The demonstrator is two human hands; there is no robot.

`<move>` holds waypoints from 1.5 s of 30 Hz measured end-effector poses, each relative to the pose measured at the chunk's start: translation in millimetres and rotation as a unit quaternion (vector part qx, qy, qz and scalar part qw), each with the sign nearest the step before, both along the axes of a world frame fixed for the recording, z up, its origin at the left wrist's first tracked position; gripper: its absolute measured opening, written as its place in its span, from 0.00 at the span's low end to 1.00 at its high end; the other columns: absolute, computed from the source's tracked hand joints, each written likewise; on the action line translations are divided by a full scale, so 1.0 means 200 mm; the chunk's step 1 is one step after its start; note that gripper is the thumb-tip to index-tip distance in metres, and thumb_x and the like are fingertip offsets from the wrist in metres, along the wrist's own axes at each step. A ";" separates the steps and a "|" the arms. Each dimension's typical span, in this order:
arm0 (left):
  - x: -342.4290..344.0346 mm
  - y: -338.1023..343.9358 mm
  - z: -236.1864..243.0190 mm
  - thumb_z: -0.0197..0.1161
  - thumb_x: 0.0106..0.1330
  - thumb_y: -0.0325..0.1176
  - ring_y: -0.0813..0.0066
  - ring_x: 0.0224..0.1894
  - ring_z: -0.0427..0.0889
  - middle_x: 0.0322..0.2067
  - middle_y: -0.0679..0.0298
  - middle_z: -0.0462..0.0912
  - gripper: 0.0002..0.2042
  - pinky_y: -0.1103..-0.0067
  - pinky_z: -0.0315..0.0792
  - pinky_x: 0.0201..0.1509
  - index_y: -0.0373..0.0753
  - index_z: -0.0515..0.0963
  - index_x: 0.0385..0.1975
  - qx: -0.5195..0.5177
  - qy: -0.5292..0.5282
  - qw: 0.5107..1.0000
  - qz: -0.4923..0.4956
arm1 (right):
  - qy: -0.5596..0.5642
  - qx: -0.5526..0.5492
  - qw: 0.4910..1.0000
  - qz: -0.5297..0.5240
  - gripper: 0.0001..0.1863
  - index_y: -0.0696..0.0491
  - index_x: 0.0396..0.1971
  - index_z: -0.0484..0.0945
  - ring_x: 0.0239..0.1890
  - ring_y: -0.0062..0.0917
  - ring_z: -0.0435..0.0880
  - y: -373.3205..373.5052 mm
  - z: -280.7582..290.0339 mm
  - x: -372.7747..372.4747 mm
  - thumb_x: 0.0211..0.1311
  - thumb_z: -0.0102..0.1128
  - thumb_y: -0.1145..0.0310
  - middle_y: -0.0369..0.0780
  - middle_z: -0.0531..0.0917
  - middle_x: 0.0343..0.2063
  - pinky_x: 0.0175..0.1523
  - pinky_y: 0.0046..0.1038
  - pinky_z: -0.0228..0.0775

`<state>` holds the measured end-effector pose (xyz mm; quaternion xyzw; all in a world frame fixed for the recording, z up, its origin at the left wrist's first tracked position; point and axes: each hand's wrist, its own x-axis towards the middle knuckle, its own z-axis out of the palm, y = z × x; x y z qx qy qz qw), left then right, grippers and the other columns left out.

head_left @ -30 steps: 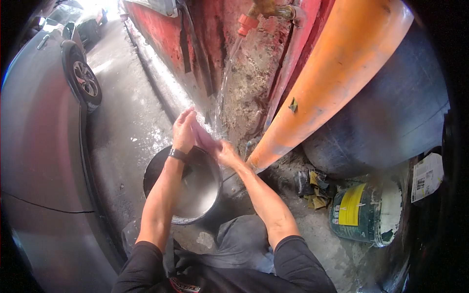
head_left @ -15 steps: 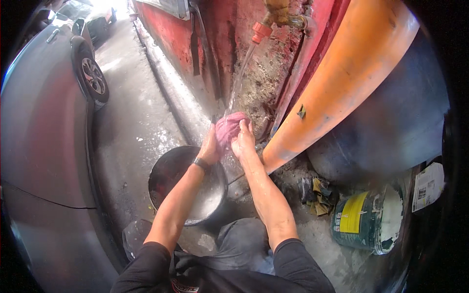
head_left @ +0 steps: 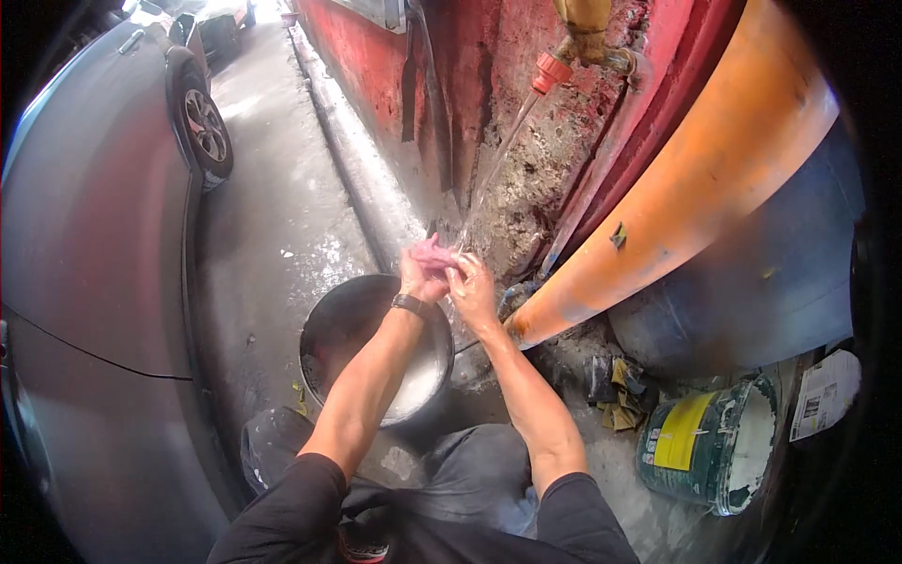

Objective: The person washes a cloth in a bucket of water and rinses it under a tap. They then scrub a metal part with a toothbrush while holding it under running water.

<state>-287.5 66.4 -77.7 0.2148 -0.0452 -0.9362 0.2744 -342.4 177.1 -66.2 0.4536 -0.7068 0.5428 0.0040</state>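
My left hand (head_left: 420, 276) and my right hand (head_left: 471, 284) are closed on a pink cloth (head_left: 432, 253), bunched between my fingers. A thin stream of water (head_left: 485, 183) runs from a brass tap (head_left: 581, 28) with a red fitting (head_left: 551, 73) down to my hands. Below them, a dark round bucket (head_left: 335, 315) holds pale cloudy water (head_left: 420, 380), partly hidden behind my left forearm. A watch sits on my left wrist.
A grey car (head_left: 99, 235) lines the left. An orange pipe (head_left: 658, 207) leans before a large dark blue barrel (head_left: 733, 301) at right. Lower right lie a green paint bucket (head_left: 700, 448) and scraps (head_left: 617, 395). A red wall (head_left: 451, 75) rises ahead, beside a concrete ledge (head_left: 348, 160).
My hands moved up and rightward under the stream, then slightly down. The pink cloth, spread into a rounded bunch half a second ago, is now more compressed and covered by my fingers.
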 end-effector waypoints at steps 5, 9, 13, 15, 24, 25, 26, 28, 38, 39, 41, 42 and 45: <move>0.04 -0.10 -0.11 0.42 0.72 0.31 0.59 0.39 0.81 0.33 0.53 0.81 0.14 0.64 0.77 0.50 0.32 0.75 0.43 -0.091 0.005 0.995 -0.048 | -0.186 0.027 0.981 -0.046 0.15 0.62 0.46 0.75 0.43 0.44 0.82 -0.07 0.08 0.07 0.63 0.57 0.70 0.52 0.82 0.40 0.51 0.39 0.73; -0.02 0.00 -0.10 0.42 0.71 0.29 0.59 0.45 0.81 0.41 0.52 0.81 0.13 0.65 0.75 0.55 0.32 0.75 0.44 -0.099 -0.021 0.993 -0.061 | -0.034 0.061 0.985 -0.155 0.14 0.61 0.47 0.76 0.44 0.46 0.82 -0.08 -0.12 -0.02 0.65 0.55 0.69 0.52 0.82 0.41 0.52 0.38 0.73; -0.01 0.16 -0.08 0.48 0.74 0.48 0.64 0.46 0.78 0.44 0.62 0.80 0.17 0.66 0.74 0.54 0.46 0.74 0.51 -0.158 0.013 0.986 -0.055 | -0.132 0.004 0.988 -0.076 0.14 0.56 0.47 0.76 0.48 0.51 0.78 -0.10 -0.08 0.02 0.62 0.55 0.69 0.52 0.80 0.42 0.51 0.43 0.70; -0.03 0.19 0.00 0.53 0.71 0.53 0.65 0.46 0.78 0.43 0.62 0.79 0.16 0.65 0.73 0.54 0.49 0.74 0.46 -0.095 -0.023 0.989 -0.107 | -0.034 0.071 0.996 -0.048 0.14 0.54 0.47 0.77 0.52 0.50 0.76 -0.05 -0.06 0.00 0.63 0.55 0.68 0.49 0.80 0.43 0.55 0.42 0.69; 0.02 0.09 0.00 0.56 0.70 0.39 0.66 0.38 0.78 0.34 0.62 0.78 0.07 0.65 0.74 0.47 0.44 0.72 0.33 -0.114 -0.026 0.988 0.100 | -0.172 0.070 0.979 -0.088 0.17 0.63 0.44 0.77 0.52 0.49 0.78 -0.06 -0.07 0.11 0.65 0.56 0.63 0.55 0.81 0.45 0.57 0.41 0.69; 0.04 0.07 -0.05 0.57 0.70 0.40 0.66 0.39 0.79 0.32 0.64 0.78 0.08 0.66 0.75 0.46 0.46 0.72 0.31 -0.135 -0.030 0.983 0.124 | -0.196 0.105 0.971 -0.086 0.17 0.63 0.44 0.77 0.49 0.50 0.79 -0.09 -0.07 0.14 0.66 0.55 0.63 0.55 0.81 0.44 0.55 0.41 0.70; 0.06 0.14 0.00 0.58 0.70 0.40 0.70 0.39 0.78 0.35 0.66 0.78 0.07 0.71 0.74 0.45 0.46 0.71 0.33 -0.231 -0.063 0.969 0.053 | -0.210 0.093 0.969 -0.092 0.17 0.62 0.44 0.78 0.49 0.50 0.79 -0.06 -0.10 0.09 0.66 0.55 0.63 0.55 0.82 0.44 0.55 0.41 0.70; 0.04 0.19 0.06 0.60 0.69 0.40 0.72 0.38 0.77 0.34 0.67 0.77 0.08 0.73 0.75 0.44 0.45 0.72 0.35 -0.345 -0.151 0.925 0.044 | -0.243 0.066 0.964 -0.090 0.17 0.61 0.44 0.78 0.48 0.49 0.80 -0.05 -0.10 0.05 0.66 0.54 0.62 0.54 0.82 0.43 0.56 0.40 0.71; 0.23 -0.09 0.10 0.62 0.63 0.29 0.80 0.28 0.75 0.27 0.71 0.76 0.02 0.81 0.71 0.32 0.44 0.76 0.32 -0.323 -0.140 0.916 -0.192 | 0.026 0.069 0.997 0.031 0.31 0.49 0.63 0.64 0.55 0.47 0.75 0.11 0.02 0.02 0.58 0.54 0.79 0.50 0.69 0.60 0.58 0.41 0.71; 0.29 -0.16 0.10 0.61 0.63 0.31 0.83 0.25 0.71 0.25 0.73 0.73 0.01 0.81 0.69 0.30 0.46 0.76 0.31 -0.373 -0.149 0.883 -0.241 | 0.088 0.091 0.991 0.049 0.33 0.47 0.65 0.62 0.54 0.47 0.76 0.14 0.05 0.05 0.57 0.54 0.78 0.50 0.69 0.60 0.56 0.41 0.72; 0.38 -0.16 0.21 0.61 0.62 0.30 0.85 0.23 0.69 0.24 0.75 0.71 0.03 0.85 0.63 0.25 0.44 0.76 0.34 -0.393 -0.149 0.847 -0.325 | 0.209 0.137 0.964 0.088 0.36 0.43 0.67 0.58 0.52 0.49 0.77 0.16 0.07 0.08 0.57 0.55 0.78 0.49 0.68 0.59 0.53 0.42 0.75; 0.41 -0.12 0.33 0.62 0.62 0.27 0.87 0.21 0.66 0.23 0.76 0.70 0.05 0.86 0.60 0.22 0.44 0.74 0.34 -0.393 -0.108 0.831 -0.378 | 0.263 0.099 0.955 0.091 0.36 0.41 0.67 0.58 0.51 0.49 0.77 0.14 0.07 0.08 0.57 0.55 0.77 0.50 0.69 0.58 0.52 0.42 0.76; 0.46 -0.12 0.39 0.63 0.58 0.21 0.85 0.18 0.68 0.21 0.74 0.72 0.08 0.85 0.62 0.20 0.43 0.76 0.35 -0.462 -0.174 0.719 -0.489 | 0.352 0.052 0.926 0.123 0.36 0.39 0.67 0.57 0.49 0.48 0.79 0.03 0.07 0.11 0.58 0.56 0.73 0.51 0.72 0.56 0.47 0.42 0.79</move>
